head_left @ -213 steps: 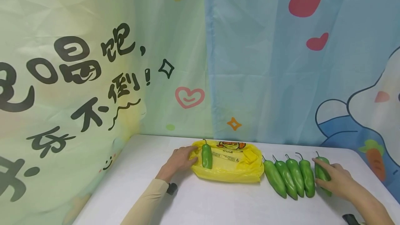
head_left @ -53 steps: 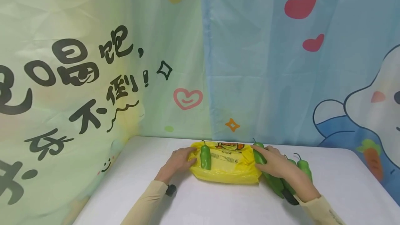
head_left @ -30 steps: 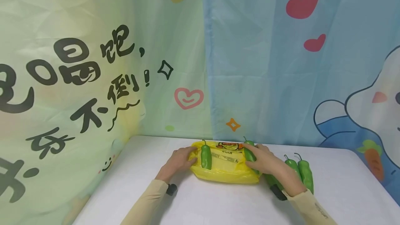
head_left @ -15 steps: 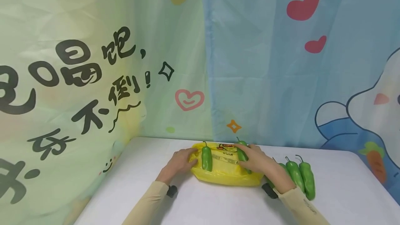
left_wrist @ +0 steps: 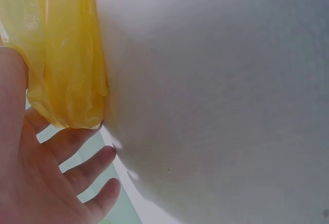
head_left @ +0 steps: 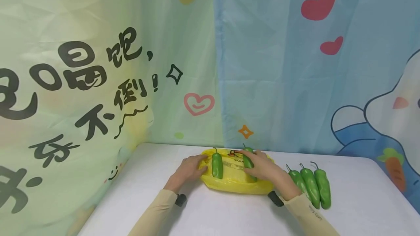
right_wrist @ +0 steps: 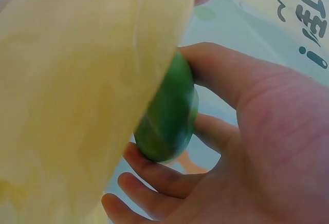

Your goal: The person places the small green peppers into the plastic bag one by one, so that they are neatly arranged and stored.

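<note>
A yellow plastic bag lies flat on the table, its printed side up. My left hand holds the bag's left end, the thumb on one face of the plastic and fingers behind it in the left wrist view. One green pepper lies on the bag's left part, stem pointing away. Over the bag's right part my right hand grips another green pepper between thumb and fingers. Part of that pepper is hidden by the hand in the head view and by yellow plastic in the right wrist view.
Right of the bag, three green peppers lie side by side, the nearest partly behind my right forearm. The white table ends at printed curtains behind and to the left.
The right hand has carried its pepper leftward onto the bag. Since the oldest frame, the pepper group on the right has fallen to three. The left hand has stayed at the bag's left end.
</note>
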Demonstrator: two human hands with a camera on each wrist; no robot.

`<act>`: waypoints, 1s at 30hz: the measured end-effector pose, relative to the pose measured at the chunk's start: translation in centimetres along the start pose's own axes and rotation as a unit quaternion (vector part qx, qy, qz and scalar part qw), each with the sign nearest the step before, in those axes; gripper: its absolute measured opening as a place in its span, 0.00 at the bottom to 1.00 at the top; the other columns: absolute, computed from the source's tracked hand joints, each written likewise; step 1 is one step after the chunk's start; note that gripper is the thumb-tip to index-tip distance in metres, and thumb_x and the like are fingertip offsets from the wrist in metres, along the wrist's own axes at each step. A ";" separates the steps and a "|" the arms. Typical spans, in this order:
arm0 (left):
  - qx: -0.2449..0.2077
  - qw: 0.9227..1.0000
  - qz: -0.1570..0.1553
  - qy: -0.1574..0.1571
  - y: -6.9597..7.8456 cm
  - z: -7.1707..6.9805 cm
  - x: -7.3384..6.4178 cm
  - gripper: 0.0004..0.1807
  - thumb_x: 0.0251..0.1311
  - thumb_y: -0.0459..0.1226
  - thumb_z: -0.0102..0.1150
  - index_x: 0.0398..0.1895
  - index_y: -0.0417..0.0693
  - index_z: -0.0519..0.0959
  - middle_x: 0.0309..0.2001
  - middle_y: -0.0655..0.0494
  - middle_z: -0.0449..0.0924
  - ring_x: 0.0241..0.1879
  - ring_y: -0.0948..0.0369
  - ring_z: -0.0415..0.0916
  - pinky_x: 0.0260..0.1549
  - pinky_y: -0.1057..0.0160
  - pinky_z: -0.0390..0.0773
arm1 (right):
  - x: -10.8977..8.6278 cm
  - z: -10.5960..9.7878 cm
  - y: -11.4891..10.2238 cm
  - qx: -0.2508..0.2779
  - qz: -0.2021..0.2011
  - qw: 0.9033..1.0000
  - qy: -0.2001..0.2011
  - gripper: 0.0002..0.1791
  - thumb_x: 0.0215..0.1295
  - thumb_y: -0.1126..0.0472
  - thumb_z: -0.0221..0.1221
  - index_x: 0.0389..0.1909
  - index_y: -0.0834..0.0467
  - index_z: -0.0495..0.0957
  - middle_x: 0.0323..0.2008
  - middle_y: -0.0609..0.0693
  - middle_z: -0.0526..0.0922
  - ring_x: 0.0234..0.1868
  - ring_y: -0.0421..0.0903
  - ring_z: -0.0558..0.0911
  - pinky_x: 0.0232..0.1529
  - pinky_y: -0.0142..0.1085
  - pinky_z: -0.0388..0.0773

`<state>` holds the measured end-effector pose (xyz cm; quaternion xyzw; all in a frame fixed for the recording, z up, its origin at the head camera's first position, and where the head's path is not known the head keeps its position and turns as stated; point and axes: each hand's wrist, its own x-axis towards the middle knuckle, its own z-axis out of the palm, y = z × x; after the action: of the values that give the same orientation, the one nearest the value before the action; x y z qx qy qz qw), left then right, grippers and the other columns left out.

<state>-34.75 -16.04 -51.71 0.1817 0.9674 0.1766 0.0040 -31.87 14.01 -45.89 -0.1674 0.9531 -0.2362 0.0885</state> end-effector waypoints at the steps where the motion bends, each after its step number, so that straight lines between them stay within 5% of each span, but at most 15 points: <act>1: 0.000 1.000 0.000 0.001 0.0 0.0 0.0 0.27 0.70 0.49 0.53 0.70 0.52 0.71 0.68 0.50 0.75 0.68 0.46 0.71 0.68 0.39 0.68 | 0.0 0.1 0.0 0.003 -0.003 1.000 0.002 0.38 0.69 0.52 0.63 0.77 0.50 0.60 0.73 0.75 0.58 0.73 0.75 0.58 0.63 0.71 0.67; 20: -0.001 1.000 0.002 0.004 -0.2 0.0 0.1 0.27 0.69 0.49 0.53 0.69 0.51 0.72 0.67 0.49 0.75 0.67 0.45 0.71 0.68 0.40 0.68 | 1.4 3.4 -1.7 0.037 -0.011 0.998 0.040 0.39 0.67 0.56 0.64 0.77 0.52 0.60 0.70 0.78 0.59 0.70 0.75 0.62 0.65 0.70 0.66; 30: -0.002 1.000 0.002 0.004 0.0 0.0 0.1 0.28 0.69 0.48 0.54 0.69 0.50 0.72 0.67 0.49 0.75 0.67 0.46 0.71 0.69 0.41 0.68 | 1.6 4.2 -2.4 0.040 -0.013 0.998 0.055 0.38 0.66 0.56 0.64 0.76 0.50 0.62 0.68 0.73 0.65 0.65 0.69 0.70 0.55 0.63 0.77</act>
<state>-34.84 -16.00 -51.66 0.1832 0.9665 0.1796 -0.0002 -31.65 9.61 -48.57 -0.1634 0.9439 -0.2841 0.0397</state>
